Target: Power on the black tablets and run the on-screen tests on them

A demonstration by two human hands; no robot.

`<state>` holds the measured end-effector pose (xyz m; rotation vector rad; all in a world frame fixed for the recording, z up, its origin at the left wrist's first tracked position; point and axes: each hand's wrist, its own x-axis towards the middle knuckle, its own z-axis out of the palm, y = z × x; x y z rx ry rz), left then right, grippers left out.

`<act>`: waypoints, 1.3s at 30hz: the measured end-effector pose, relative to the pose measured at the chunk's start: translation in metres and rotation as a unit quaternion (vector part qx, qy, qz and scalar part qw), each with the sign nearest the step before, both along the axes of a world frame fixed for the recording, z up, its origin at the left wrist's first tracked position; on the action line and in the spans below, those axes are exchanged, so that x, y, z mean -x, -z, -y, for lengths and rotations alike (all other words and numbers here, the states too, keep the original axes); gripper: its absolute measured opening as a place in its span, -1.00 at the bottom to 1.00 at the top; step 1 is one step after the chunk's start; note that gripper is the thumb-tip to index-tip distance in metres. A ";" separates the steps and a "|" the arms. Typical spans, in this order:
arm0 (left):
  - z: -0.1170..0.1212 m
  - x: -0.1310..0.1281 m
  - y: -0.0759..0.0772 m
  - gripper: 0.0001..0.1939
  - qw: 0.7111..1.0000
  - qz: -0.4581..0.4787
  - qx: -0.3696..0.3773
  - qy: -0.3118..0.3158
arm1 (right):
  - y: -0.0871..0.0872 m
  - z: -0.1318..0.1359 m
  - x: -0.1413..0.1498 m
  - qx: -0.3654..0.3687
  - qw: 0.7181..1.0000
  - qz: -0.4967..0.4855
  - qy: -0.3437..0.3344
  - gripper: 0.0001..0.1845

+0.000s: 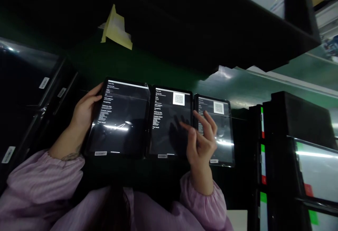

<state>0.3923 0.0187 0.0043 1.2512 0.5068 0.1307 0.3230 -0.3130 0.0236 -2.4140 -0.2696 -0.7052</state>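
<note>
From left to right, we see first some dark upright cases (31, 93) with white labels (44, 82), and a pink sleeve (44, 178) gathered at the wrist. Our left hand (86, 109) is clenched on the upper left edge of the left tablet (118, 118) — the grip is on the rim, so the lit text of the screen is not covered. This tablet lies side by side with the middle tablet (170, 122) and the right tablet (213, 129), on a green table (237, 93); the last two show a QR code (179, 99) in the upper part. Our right hand (202, 141) is raised above the gap between these two, with fingers (196, 116) half curled, and it grasps nothing; we cannot tell if a fingertip touches glass. Its shadow falls on the middle screen, and bright glare lies across all three screens — this stands in the way of reading. Above hangs a black case (211, 23) with a yellow paper (116, 26), and at far right stands a black rack (262, 125) with green and red tags.
</note>
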 end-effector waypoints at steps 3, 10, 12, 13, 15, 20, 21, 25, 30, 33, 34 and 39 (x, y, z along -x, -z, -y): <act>0.000 0.008 -0.002 -0.46 1.000 -0.009 -0.015 -0.009 | -0.002 -0.015 0.005 0.002 0.998 -0.019 -0.064 -0.67; 0.001 0.010 -0.005 -0.46 1.000 0.018 0.007 0.009 | 0.000 -0.024 0.010 -0.005 0.993 -0.028 -0.114 -0.71; 0.002 0.010 -0.004 -0.45 0.999 0.026 0.012 0.014 | 0.000 -0.024 0.010 -0.002 0.993 -0.035 -0.117 -0.71; 0.002 0.009 -0.004 -0.45 0.999 0.030 0.012 0.014 | 0.000 -0.024 0.010 0.001 0.992 -0.038 -0.120 -0.72; 0.002 0.008 -0.003 -0.44 0.999 0.034 0.013 0.011 | 0.000 -0.025 0.010 0.008 0.991 -0.041 -0.129 -0.73; -0.003 0.008 0.002 -0.45 1.000 0.021 0.010 0.003 | -0.001 -0.029 0.013 0.041 0.984 -0.056 -0.165 -0.76; -0.004 0.008 0.003 -0.45 1.000 0.020 0.012 0.004 | -0.001 -0.029 0.014 0.055 0.981 -0.060 -0.173 -0.76; -0.006 0.010 0.006 -0.40 1.000 0.015 0.011 0.018 | -0.002 -0.034 0.021 0.100 0.971 -0.085 -0.201 -0.71; -0.007 0.013 0.006 -0.38 0.999 0.017 0.000 0.039 | -0.003 -0.040 0.026 0.109 0.966 -0.096 -0.215 -0.69; -0.005 0.012 0.006 -0.38 0.999 0.020 0.002 0.041 | -0.006 -0.032 0.022 0.096 0.977 -0.064 -0.177 -0.76; -0.004 0.011 0.005 -0.38 0.999 0.019 0.001 0.040 | -0.006 -0.025 0.019 0.087 0.983 -0.043 -0.155 -0.77; -0.003 0.005 0.006 -0.38 0.999 0.033 -0.024 0.005 | -0.006 0.033 0.007 0.005 0.995 0.061 0.078 -0.66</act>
